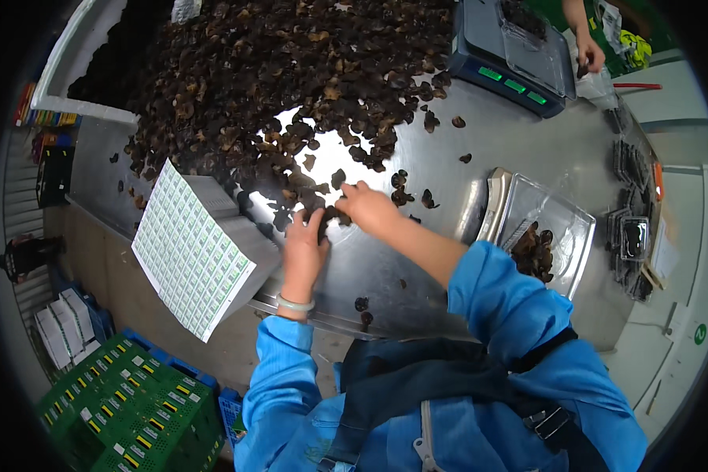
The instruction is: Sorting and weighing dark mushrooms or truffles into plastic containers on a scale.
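My left hand [304, 244] has its fingers apart, touching dark, crinkled dried fungus pieces at the near edge of the loose pile [283, 63] on the steel table [511, 134]. Just right of it, my right hand [362, 204] has its fingers curled on a dark piece beside the pile. Left of my hands, a stack of printed label sheets [189, 252] sits at the table's front edge. To the right, a clear tray [566, 244] with some fungus pieces rests on a pale base, probably a scale.
A white foam box [63, 79] is at back left. Another person's hand [590, 55] is by a grey digital scale [499, 79]. Clear punnets [633, 236] line the right end. Green crates [134, 401] stand on the floor at lower left. Someone in dark clothes [27, 256] is far left.
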Demonstrator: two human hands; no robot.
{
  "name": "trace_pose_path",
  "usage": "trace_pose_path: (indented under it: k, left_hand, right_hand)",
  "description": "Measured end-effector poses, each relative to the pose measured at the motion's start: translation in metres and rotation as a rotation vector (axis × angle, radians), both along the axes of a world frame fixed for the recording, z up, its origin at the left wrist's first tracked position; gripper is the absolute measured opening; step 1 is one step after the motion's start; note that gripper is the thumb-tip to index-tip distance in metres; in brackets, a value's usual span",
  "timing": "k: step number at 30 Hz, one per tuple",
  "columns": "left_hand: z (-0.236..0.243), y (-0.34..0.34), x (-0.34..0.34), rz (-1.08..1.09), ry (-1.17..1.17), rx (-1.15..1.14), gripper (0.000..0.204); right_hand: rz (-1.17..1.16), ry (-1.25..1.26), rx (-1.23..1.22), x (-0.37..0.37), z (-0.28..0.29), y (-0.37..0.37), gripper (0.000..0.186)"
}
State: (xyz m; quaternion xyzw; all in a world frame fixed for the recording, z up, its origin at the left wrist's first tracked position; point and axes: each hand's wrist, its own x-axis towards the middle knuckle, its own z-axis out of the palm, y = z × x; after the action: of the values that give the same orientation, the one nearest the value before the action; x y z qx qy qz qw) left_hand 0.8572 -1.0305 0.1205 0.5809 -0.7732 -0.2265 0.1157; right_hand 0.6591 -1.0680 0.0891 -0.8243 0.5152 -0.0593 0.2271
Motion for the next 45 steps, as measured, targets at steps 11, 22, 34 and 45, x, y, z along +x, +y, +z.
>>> trace_pose_path:
  k: [11,22,34,45]
  left_hand:
    - [0.025,0.016,-0.008,0.559,0.972,0.561,0.023]
    - [0.105,0.076,-0.265,-0.236,1.024,0.85,0.028]
    - [0.072,0.076,-0.246,-0.356,0.59,0.178,0.056]
    - [0.011,0.082,-0.104,0.038,0.471,0.433,0.036]
  right_hand:
    - [-0.443,-0.904,0.149,-0.068,0.104,0.113,0.028]
    - [-1.085,-0.36,-0.222,-0.26,0.138,0.258,0.049]
    - [-1.22,-0.185,-0.261,-0.277,0.137,0.369,0.046]
    - [-1.543,-0.428,-0.313,-0.293,0.138,0.38,0.049]
